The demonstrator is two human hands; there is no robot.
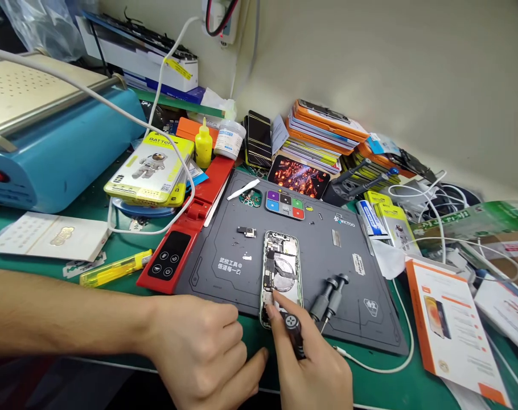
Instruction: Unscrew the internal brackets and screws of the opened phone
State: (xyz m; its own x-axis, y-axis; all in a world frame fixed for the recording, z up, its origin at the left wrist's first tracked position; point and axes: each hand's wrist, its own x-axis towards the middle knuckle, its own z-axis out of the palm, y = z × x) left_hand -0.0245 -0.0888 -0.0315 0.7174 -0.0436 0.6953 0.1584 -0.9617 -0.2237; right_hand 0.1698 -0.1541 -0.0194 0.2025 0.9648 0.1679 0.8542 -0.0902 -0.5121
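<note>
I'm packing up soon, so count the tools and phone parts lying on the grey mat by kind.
Opened phone: 1
Screwdrivers: 3, one in the right hand, two lying loose
White pry tool: 1
Loose small part: 1
Coloured screw tray: 1
Total: 7

The bottom end of the opened phone [281, 273] is covered by both hands, so I can't make out what's going on down there. The screwdriver [294, 333] tip is hidden too, tucked under the right hand [314, 370] fingers where it meets the phone. That hand gets chopped off by the bottom edge, wrist and all. The left hand [203, 347] has its fingers curled under, can't see what they're pressing on, if anything. The little parts inside the phone just past the fingertips are too tiny to tell apart. Far right of the hands, the orange leaflet [451, 324] runs out of frame.
</note>
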